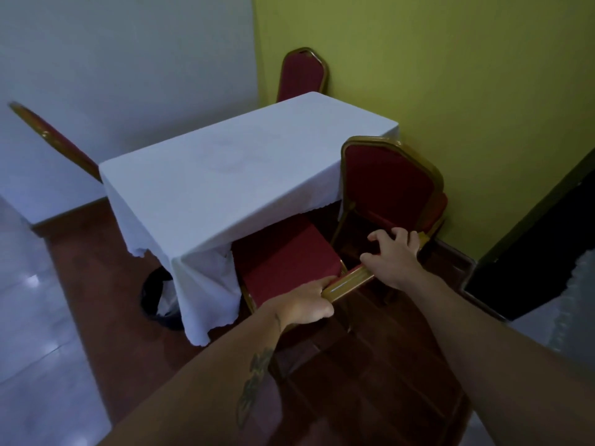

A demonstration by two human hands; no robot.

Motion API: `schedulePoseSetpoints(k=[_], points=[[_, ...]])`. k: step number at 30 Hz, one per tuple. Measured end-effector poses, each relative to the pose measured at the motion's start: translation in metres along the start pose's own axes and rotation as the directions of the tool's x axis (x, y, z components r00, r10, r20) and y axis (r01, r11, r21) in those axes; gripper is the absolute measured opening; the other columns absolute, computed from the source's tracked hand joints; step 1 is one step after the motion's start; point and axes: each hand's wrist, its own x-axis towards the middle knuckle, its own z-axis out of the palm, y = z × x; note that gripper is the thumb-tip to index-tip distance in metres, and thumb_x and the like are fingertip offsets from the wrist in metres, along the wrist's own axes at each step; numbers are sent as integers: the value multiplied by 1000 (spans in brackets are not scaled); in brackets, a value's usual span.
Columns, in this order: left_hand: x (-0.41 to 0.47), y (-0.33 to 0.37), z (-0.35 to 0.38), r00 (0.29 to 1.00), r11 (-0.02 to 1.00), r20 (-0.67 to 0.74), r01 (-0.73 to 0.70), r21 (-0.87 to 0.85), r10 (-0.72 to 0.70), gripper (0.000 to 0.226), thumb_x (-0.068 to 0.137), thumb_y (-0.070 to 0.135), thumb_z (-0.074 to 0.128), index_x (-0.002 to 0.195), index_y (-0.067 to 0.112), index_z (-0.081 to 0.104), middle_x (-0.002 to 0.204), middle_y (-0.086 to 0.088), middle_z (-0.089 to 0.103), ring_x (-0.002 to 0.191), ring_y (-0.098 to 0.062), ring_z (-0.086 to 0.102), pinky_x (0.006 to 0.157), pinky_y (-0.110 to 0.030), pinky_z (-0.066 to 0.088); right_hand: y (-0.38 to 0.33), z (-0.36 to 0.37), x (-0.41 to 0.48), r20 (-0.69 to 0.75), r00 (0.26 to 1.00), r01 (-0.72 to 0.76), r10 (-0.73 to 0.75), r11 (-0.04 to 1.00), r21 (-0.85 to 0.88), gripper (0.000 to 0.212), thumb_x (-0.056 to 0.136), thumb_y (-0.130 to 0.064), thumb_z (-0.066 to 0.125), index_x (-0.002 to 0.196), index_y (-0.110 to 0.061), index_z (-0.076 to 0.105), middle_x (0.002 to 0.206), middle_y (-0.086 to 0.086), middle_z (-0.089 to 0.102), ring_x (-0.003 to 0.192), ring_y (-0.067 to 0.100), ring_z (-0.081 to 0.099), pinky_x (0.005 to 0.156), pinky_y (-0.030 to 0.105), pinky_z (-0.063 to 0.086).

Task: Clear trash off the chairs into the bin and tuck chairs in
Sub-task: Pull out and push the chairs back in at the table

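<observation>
A red chair with a gold frame stands at the near side of the table, its seat [283,259] partly under the white tablecloth [225,175]. My left hand [306,304] is closed on the left end of its gold back rail [349,283]. My right hand [394,255] lies over the rail's right end, fingers curled across it. A second red chair [386,185] stands turned at the table's right end by the wall. No trash shows on either seat. The black bin [159,296] with a white liner sits on the floor at the left, half hidden by the cloth.
Another red chair [302,75] is tucked in at the table's far end, and one more [54,140] leans in at the far left. The yellow-green wall [467,91] runs close along the right. A dark doorway [541,252] lies to the right. The floor is dark wood.
</observation>
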Motion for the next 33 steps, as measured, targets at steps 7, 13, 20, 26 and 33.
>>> schedulePoseSetpoints(k=[7, 13, 20, 26, 33], points=[[18, 1, -19, 998, 998, -27, 63, -23, -64, 91, 70, 17, 55, 150, 47, 23, 92, 6, 54, 80, -12, 55, 63, -28, 39, -20, 2, 31, 9, 999, 50, -51, 998, 26, 62, 82, -34, 58, 140, -31, 37, 161, 8, 3, 147, 40, -15, 118, 58, 12], [30, -1, -26, 996, 996, -66, 59, -69, -64, 88, 71, 12, 54, 147, 47, 29, 89, 2, 55, 77, -15, 55, 67, -30, 42, -29, 3, 55, 33, 995, 94, -94, 996, 9, 70, 77, -34, 56, 143, -29, 35, 161, 10, 5, 147, 41, -14, 119, 59, 11], [36, -7, -47, 975, 992, -187, 107, -64, -118, 72, 74, 15, 56, 131, 57, 40, 68, 9, 54, 53, -5, 53, 46, -19, 43, -49, 7, 81, 94, 986, 138, -137, 990, 1, 73, 79, -41, 53, 147, -26, 31, 161, 13, 1, 146, 45, -18, 117, 62, 10], [42, -10, -60, 910, 973, -345, 212, -87, -229, 50, 70, 22, 55, 118, 34, 58, 84, -2, 63, 77, -21, 65, 62, -34, 54, -60, 5, 104, 230, 940, 243, -251, 968, 63, 70, 83, -54, 55, 144, -30, 33, 163, 11, -3, 144, 45, -28, 116, 64, 3], [46, 36, -75, 888, 976, -408, 170, -135, -211, 59, 57, 33, 63, 116, 37, 65, 100, 8, 72, 94, -14, 68, 87, -34, 53, -16, -39, 105, 262, 888, 328, -379, 919, 219, 73, 79, -39, 63, 145, -28, 34, 149, 8, 25, 141, 31, 28, 111, 44, 35]])
